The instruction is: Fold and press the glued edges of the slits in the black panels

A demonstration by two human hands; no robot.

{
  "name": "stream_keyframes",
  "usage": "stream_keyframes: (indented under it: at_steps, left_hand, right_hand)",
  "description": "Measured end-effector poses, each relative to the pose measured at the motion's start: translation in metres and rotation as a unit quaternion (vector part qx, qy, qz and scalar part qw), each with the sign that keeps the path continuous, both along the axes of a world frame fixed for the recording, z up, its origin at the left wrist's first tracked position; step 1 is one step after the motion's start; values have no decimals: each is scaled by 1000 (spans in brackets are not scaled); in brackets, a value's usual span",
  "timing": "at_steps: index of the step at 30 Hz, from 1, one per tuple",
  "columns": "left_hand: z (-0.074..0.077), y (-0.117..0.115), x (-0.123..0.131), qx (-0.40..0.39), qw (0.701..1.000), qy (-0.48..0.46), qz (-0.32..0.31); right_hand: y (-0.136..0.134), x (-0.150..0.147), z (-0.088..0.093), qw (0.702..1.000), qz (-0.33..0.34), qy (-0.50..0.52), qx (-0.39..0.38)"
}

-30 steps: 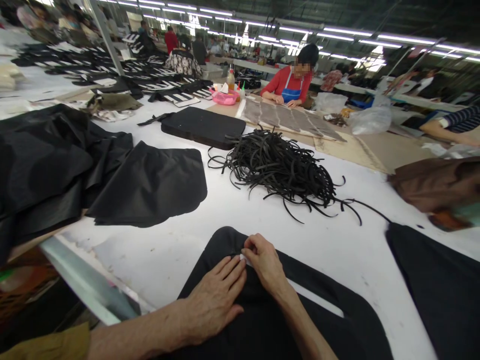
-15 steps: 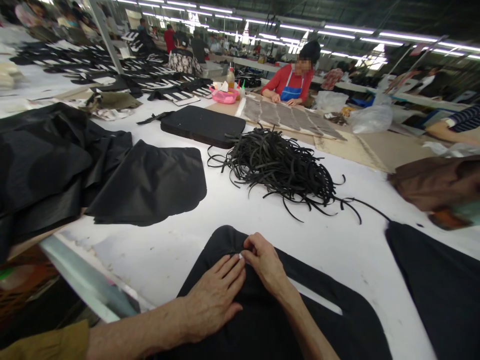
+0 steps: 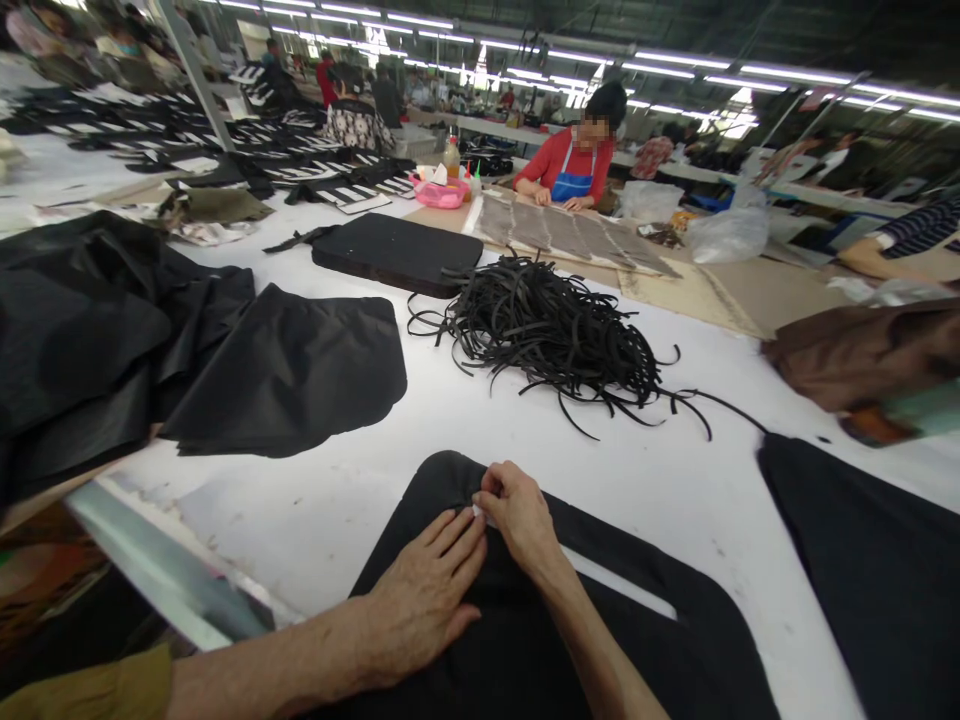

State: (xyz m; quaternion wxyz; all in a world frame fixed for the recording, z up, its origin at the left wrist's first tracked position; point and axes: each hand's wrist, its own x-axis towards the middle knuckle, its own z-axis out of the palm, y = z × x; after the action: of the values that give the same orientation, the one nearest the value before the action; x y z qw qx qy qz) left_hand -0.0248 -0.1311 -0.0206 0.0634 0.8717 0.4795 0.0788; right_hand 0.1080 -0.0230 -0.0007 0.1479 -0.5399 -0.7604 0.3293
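Note:
A black fabric piece (image 3: 442, 480) with a rounded far edge lies on the white table (image 3: 337, 500) right in front of me. My left hand (image 3: 424, 595) lies flat on it with the fingers stretched out. My right hand (image 3: 517, 515) is closed in a pinch at the fabric's far part, and a small white bit (image 3: 478, 512) shows at its fingertips. The two hands touch at the fingertips.
A pile of black straps (image 3: 555, 330) lies beyond the hands. Black fabric pieces (image 3: 292, 370) are stacked at the left, another black piece (image 3: 870, 540) at the right. A black flat case (image 3: 394, 250) sits farther back. A person in red (image 3: 574, 165) works at the far side.
The view has shifted slightly. Both hands stay on the black fabric, the right hand still pinching at the same spot.

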Motion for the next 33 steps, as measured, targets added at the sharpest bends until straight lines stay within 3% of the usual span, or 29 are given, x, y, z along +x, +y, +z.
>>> stream_keyframes:
  at_steps: [8, 13, 15, 18, 22, 25, 30, 33]
  left_hand:
    - [-4, 0, 0, 11, 1000, 27, 0]
    - [-4, 1, -1, 10, 999, 35, -7]
    - [-3, 0, -1, 10, 999, 36, -6]
    - [0, 1, 0, 9, 999, 34, -6]
    - [-1, 2, 0, 22, 999, 30, -6]
    - [-7, 3, -10, 72, 997, 34, -11]
    - [-22, 9, -46, 156, 986, -3, 52]
    - [-16, 15, -47, 186, 979, -23, 83]
  right_hand:
    - [2, -1, -2, 996, -21, -33, 79]
    - [3, 8, 17, 982, -38, -64, 171]
    - [-7, 18, 23, 977, -34, -53, 205]
    - [-36, 37, 17, 968, 36, -51, 242]
    - [-70, 58, -8, 963, 99, -110, 225]
    - [-75, 64, -18, 969, 104, -126, 184]
    - [-70, 68, -9, 982, 81, -81, 152]
    - [-71, 68, -3, 985, 51, -53, 153]
